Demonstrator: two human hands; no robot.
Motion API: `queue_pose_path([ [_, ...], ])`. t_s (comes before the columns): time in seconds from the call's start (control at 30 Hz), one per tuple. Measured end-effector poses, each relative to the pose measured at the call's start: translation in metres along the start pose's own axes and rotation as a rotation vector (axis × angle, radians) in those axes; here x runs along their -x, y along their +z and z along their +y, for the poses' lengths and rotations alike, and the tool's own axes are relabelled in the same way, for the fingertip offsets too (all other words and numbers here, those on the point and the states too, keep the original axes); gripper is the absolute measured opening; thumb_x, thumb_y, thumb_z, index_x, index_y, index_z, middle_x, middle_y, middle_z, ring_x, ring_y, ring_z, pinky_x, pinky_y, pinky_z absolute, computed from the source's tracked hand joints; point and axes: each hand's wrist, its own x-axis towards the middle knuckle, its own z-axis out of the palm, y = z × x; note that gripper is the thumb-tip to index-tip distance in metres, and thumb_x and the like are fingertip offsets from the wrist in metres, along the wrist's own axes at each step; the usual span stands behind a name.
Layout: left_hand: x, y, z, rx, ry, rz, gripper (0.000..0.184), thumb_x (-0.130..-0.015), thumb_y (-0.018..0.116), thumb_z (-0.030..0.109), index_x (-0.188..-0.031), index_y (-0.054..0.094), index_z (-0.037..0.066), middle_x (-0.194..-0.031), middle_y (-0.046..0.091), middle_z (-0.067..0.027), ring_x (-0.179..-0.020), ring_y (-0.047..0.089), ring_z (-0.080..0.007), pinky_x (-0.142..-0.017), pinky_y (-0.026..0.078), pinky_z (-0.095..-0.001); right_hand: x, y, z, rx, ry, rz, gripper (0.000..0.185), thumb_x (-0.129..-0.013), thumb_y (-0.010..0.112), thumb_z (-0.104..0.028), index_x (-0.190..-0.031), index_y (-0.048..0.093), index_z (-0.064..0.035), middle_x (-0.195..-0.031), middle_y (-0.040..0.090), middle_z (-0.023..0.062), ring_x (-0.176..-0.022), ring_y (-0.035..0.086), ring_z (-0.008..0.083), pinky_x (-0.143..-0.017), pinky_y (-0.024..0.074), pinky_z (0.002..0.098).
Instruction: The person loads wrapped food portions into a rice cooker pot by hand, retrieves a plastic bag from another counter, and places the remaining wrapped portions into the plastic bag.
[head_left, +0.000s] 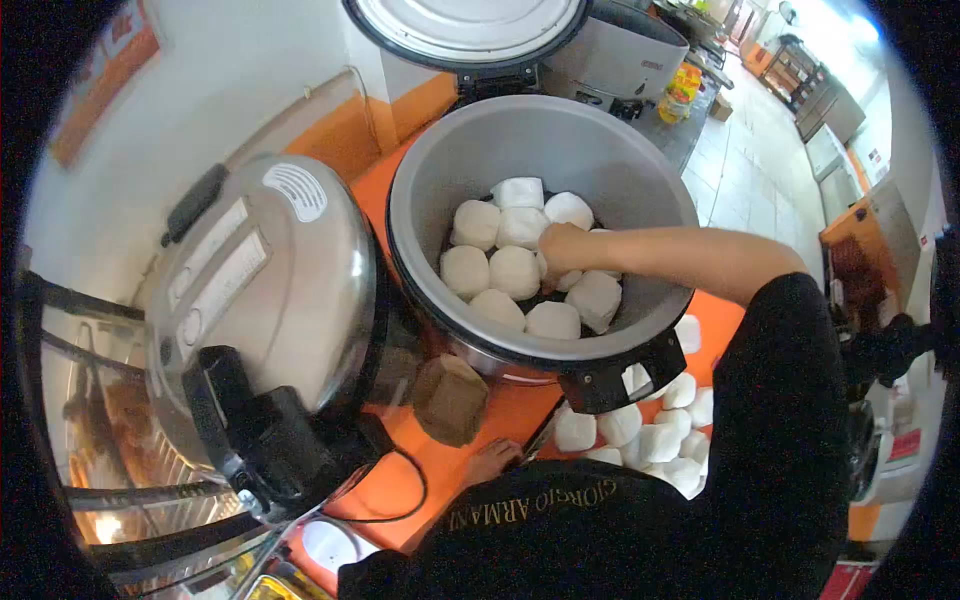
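Observation:
My right hand (563, 252) reaches down into a large grey cooker pot (430, 160). Its fingers are closed around a white bun, largely hidden beneath the hand. Several more white buns (515, 272) cover the middle of the pot's bottom, sitting close together around that hand. Outside the pot, my left hand (490, 462) lies low on the orange tabletop (455, 465), near the edge of a tray. Its fingers look stretched out, though part of the hand is hidden by the black shirt. Loose white buns (660, 440) are heaped beside it.
A second cooker with a shut steel lid (300, 300) stands at the left. The pot's own lid (470, 30) is raised behind it. A brown block (451, 400) sits between the cookers, near a black cord (420, 490). A yellow package (680, 93) stands at the back.

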Motion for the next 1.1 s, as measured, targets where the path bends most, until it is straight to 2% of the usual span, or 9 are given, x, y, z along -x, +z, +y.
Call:
queue_pose_path([
  [0.07, -0.002, -0.006, 0.007, -0.008, -0.012, 0.0, 0.021, -0.07, 0.059, 0.012, -0.091, 0.054, 0.007, -0.095, 0.052, -0.0074, -0.09, 0.053, -0.0256, -0.078, 0.042, -0.034, -0.009, 0.006, 0.013, 0.148, -0.203, 0.033, 0.072, -0.045, 0.074, -0.059, -0.078, 0.064, 0.0047, -0.083, 0.063, 0.0173, -0.073, 0.062, 0.0293, -0.066, 0.05, 0.0338],
  [0.17, -0.006, -0.01, 0.011, -0.031, -0.052, 0.015, 0.02, -0.07, 0.059, 0.012, -0.089, 0.054, 0.007, -0.093, 0.052, -0.0079, -0.088, 0.053, -0.026, -0.076, 0.043, -0.0343, 0.002, -0.014, 0.014, 0.024, -0.026, -0.114, 0.067, -0.053, 0.071, -0.057, -0.082, 0.064, 0.0031, -0.082, 0.063, 0.0163, -0.073, 0.061, 0.0288, -0.068, 0.0491, 0.0361],
  [0.3, -0.007, -0.01, 0.025, -0.037, -0.143, 0.043, 0.018, -0.07, 0.06, 0.013, -0.086, 0.054, 0.006, -0.091, 0.053, -0.0086, -0.085, 0.054, -0.0265, -0.074, 0.043, -0.0347, 0.162, -0.037, 0.012, -0.149, -0.421, 0.989, 0.031, -0.071, 0.064, -0.029, -0.082, 0.058, 0.0001, -0.074, 0.059, 0.0155, -0.068, 0.059, 0.0292, -0.06, 0.0469, 0.0369],
  [0.53, -0.01, -0.007, 0.044, 0.081, -0.257, 0.209, 0.014, -0.069, 0.061, 0.013, -0.078, 0.055, 0.004, -0.081, 0.054, -0.0113, -0.074, 0.054, -0.0293, -0.066, 0.045, -0.0362, 0.344, 0.108, 0.039, -0.552, 0.045, 0.479, 0.012, -0.074, 0.059, -0.011, -0.083, 0.057, -0.0022, -0.077, 0.056, 0.0085, -0.075, 0.058, 0.023, -0.068, 0.047, 0.0341],
  [0.7, -0.015, -0.011, 0.045, 0.016, -0.233, 0.189, 0.012, -0.076, 0.06, 0.015, -0.076, 0.055, 0.004, -0.077, 0.054, -0.0096, -0.07, 0.055, -0.0228, -0.06, 0.044, -0.0314, 0.285, 0.295, 0.003, -0.635, 0.098, 0.505, 0.06, -0.061, 0.069, -0.013, -0.115, 0.044, -0.0097, -0.119, 0.043, 0.0134, -0.105, 0.045, 0.0326, -0.091, 0.0379, 0.0401],
  [0.77, -0.021, -0.016, 0.056, 0.318, -0.435, 0.195, 0.011, -0.082, 0.054, 0.013, -0.076, 0.055, 0.003, -0.076, 0.053, -0.0069, -0.07, 0.055, -0.0158, -0.061, 0.044, -0.0278, 0.27, 0.302, 0.002, -0.622, 0.162, 0.479, 0.064, -0.057, 0.072, -0.015, -0.115, 0.045, -0.011, -0.117, 0.044, 0.0145, -0.104, 0.045, 0.0332, -0.088, 0.04, 0.0411],
  [0.9, -0.049, -0.033, 0.066, 0.544, -0.375, 0.097, 0.012, -0.084, 0.051, 0.011, -0.078, 0.055, 0.002, -0.076, 0.053, -0.0044, -0.074, 0.054, -0.0124, -0.064, 0.045, -0.0277, 0.267, 0.283, 0.006, -0.651, 0.349, 0.334, 0.075, -0.051, 0.073, -0.019, -0.119, 0.042, -0.0107, -0.114, 0.047, 0.0145, -0.103, 0.046, 0.0342, -0.087, 0.041, 0.0402],
  [1.03, -0.088, -0.025, 0.123, 1.189, -0.556, 0.038, 0.044, -0.081, 0.057, 0.02, -0.119, 0.037, 0.008, -0.116, 0.044, -0.0088, -0.104, 0.049, -0.0234, -0.078, 0.048, -0.0356, 0.305, 0.219, -0.023, -0.931, 0.223, 0.515, 0.065, -0.056, 0.073, -0.028, -0.112, 0.046, -0.0084, -0.111, 0.048, 0.0152, -0.097, 0.05, 0.0319, -0.081, 0.0435, 0.0402],
  [1.1, -0.08, -0.031, 0.127, 1.209, -0.583, 0.023, 0.049, -0.081, 0.057, 0.022, -0.121, 0.034, 0.009, -0.118, 0.042, -0.0091, -0.106, 0.048, -0.0244, -0.079, 0.047, -0.0379, 0.314, 0.21, -0.033, -1.022, 0.193, 0.58, 0.062, -0.059, 0.072, -0.028, -0.112, 0.046, -0.008, -0.111, 0.048, 0.0155, -0.096, 0.051, 0.0312, -0.081, 0.0433, 0.0403],
])
